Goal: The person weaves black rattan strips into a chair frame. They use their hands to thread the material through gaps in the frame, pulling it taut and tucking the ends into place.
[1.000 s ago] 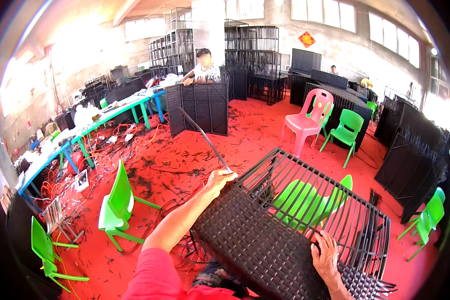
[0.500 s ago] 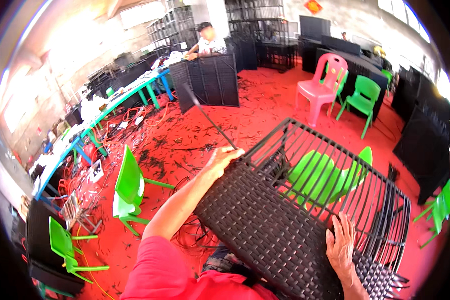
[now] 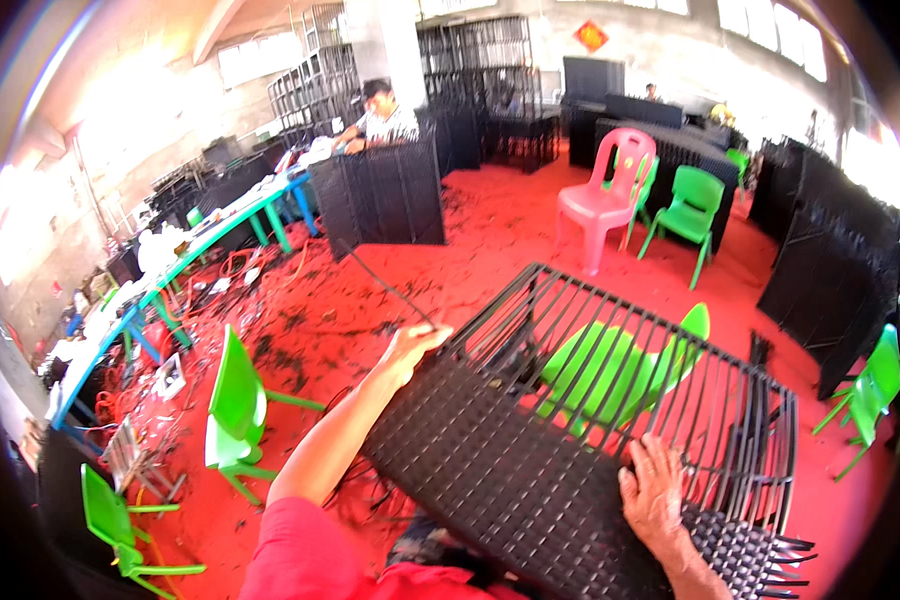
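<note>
A black panel of woven flat strips (image 3: 500, 450) lies tilted in front of me. Its near side is tightly woven, while bare parallel bars of the frame (image 3: 638, 318) show on the far side. At the panel's left edge my left hand (image 3: 410, 352) is closed on a long thin black strip (image 3: 390, 287), whose free end sticks out to the far left. My right hand (image 3: 655, 490) rests flat on the right part of the weave, fingers spread toward the bars. Loose strip ends (image 3: 790, 553) fan out at the lower right corner.
A green chair (image 3: 600, 375) stands beneath the bars, another (image 3: 232, 405) to the left. Beyond are a pink chair (image 3: 598, 203) and a long cluttered table (image 3: 215, 225). A person (image 3: 388, 122) works behind a black panel (image 3: 385, 195). Strip scraps litter the red floor.
The whole view has swung, so the room and panel sit farther left and lower. The strip's free end has dipped relative to my left hand. Both hands keep their places on the panel.
</note>
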### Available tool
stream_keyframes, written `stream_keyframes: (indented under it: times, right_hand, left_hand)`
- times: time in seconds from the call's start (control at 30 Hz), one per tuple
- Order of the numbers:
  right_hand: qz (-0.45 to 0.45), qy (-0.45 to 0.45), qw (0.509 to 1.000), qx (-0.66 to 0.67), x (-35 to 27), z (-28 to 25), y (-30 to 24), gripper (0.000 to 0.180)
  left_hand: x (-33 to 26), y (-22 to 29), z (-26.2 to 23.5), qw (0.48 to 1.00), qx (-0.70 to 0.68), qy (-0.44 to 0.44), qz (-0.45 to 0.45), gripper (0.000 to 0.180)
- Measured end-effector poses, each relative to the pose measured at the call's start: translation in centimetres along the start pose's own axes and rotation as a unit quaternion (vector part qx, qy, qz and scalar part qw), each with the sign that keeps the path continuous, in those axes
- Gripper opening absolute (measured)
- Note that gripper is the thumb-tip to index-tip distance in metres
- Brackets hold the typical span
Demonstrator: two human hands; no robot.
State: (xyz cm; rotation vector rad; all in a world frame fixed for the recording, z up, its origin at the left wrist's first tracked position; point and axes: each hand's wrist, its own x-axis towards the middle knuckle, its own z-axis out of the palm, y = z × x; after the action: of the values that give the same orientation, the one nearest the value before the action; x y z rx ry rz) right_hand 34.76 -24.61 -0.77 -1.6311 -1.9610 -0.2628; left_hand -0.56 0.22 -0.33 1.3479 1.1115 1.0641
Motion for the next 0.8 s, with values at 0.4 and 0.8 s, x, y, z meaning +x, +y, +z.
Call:
stream_keyframes:
  times: [0.4, 0.8]
  right_hand:
    - [0.024, -0.038, 0.999, -0.009, -0.2, 0.3, 0.2, 0.038]
    - [0.031, -0.041, 0.999, 0.013, 0.1, 0.5, 0.1, 0.038]
  left_hand:
    - [0.6, -0.4, 0.0, 0.999, 0.052, 0.014, 0.008, 0.023]
    - [0.5, -0.8, -0.7, 1.0, 0.004, -0.011, 0.012, 0.023]
